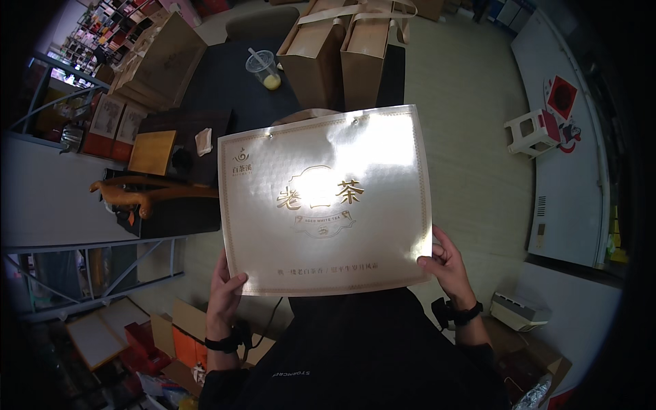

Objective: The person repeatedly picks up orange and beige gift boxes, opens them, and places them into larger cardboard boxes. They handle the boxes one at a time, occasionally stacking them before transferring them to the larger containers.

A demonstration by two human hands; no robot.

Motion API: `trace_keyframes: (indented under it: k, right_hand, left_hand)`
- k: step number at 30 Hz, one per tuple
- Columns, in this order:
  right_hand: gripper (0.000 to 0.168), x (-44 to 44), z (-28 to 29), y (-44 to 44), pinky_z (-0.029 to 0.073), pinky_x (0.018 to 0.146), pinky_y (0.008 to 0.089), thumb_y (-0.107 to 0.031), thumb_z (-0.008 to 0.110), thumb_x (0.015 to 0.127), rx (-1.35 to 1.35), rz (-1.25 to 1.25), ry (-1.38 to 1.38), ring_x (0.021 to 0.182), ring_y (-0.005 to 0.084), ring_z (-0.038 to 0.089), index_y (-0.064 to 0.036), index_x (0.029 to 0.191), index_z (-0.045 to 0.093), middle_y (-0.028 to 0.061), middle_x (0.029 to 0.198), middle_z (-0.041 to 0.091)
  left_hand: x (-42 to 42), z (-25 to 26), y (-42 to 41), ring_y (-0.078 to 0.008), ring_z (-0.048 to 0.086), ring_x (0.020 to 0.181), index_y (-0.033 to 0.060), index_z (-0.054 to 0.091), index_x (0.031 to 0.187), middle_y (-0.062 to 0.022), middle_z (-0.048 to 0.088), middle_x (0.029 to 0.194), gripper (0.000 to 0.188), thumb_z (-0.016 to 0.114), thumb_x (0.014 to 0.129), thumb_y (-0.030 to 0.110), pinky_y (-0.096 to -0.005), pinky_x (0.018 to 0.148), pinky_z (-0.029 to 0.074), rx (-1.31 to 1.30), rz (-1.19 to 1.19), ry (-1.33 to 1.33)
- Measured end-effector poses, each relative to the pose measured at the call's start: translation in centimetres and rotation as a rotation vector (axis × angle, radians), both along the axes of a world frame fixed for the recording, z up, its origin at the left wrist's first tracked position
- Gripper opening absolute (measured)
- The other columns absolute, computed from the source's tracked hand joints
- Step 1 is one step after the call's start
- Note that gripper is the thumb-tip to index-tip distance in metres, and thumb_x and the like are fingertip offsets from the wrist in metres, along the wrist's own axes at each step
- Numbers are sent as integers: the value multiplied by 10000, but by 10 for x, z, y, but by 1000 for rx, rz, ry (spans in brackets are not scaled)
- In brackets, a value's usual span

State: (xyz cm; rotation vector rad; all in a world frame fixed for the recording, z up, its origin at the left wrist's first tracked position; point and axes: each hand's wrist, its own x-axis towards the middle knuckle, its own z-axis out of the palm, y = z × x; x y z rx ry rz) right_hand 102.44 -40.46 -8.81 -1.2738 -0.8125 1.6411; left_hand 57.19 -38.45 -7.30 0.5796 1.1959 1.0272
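A glossy, cream-gold paper gift bag [318, 251] with gold print lies flattened or held face-up before my body. My left hand [228, 287] grips its lower left corner, thumb on the front. At the lower right edge, my right hand [446, 264] holds it in the same way, its thumb on the front. Behind the top edge a brown strap or handle [307, 116] shows in part. Bright glare hides some of the print. The fingers behind the sheet are mostly hidden. Both wrists wear black bands.
Two brown paper bags [318, 72] with ribbon handles stand on a dark table [215, 72], beside a lidded plastic cup [264, 69] with a straw. Left are a carved wooden piece [148, 192], a yellow board [152, 152] and a tissue [203, 141]. A white stool [533, 133] stands right.
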Motion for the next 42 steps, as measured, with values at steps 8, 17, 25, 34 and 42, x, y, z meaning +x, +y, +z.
trace_keyframes:
  k: [8,17,25,34,42]
  right_hand:
    - [626,-6,-23,4,470,952,305,68,597,881,68,-86,76,1100,185,599,36,1432,301,146,1300,553]
    - [616,-38,-46,45,453,960,313,1,600,905,53,17,87,1106,176,584,-6,1440,295,128,1229,604]
    - [510,-123,-68,102,491,923,373,-157,695,848,386,478,-169,1100,236,595,-41,1313,521,122,1292,578]
    - [622,-164,-43,85,469,986,378,-232,681,894,-122,518,484,1270,249,466,-38,1404,383,165,1380,459]
    - [385,-123,-123,79,521,835,329,-71,572,938,-252,101,244,1080,167,571,-17,1298,446,70,1210,569]
  left_hand:
    - [-13,-27,-11,-219,639,1029,-48,514,1232,-122,647,1129,484,705,792,8,-344,918,509,-96,-8,-66]
    - [-14,-7,-4,-201,640,964,-28,525,1210,-92,640,1088,415,695,863,123,-348,889,520,170,203,88]
    - [-6,69,-10,-75,544,707,-18,609,969,-10,607,815,166,662,902,125,-223,669,449,449,402,850]
    - [114,-5,30,-480,452,1248,-58,519,1260,-334,498,1290,459,575,805,-56,-495,1073,363,722,-477,1196]
    - [91,-83,75,-327,531,1179,20,585,1173,-169,585,1228,395,721,830,160,-404,1010,410,498,-509,856]
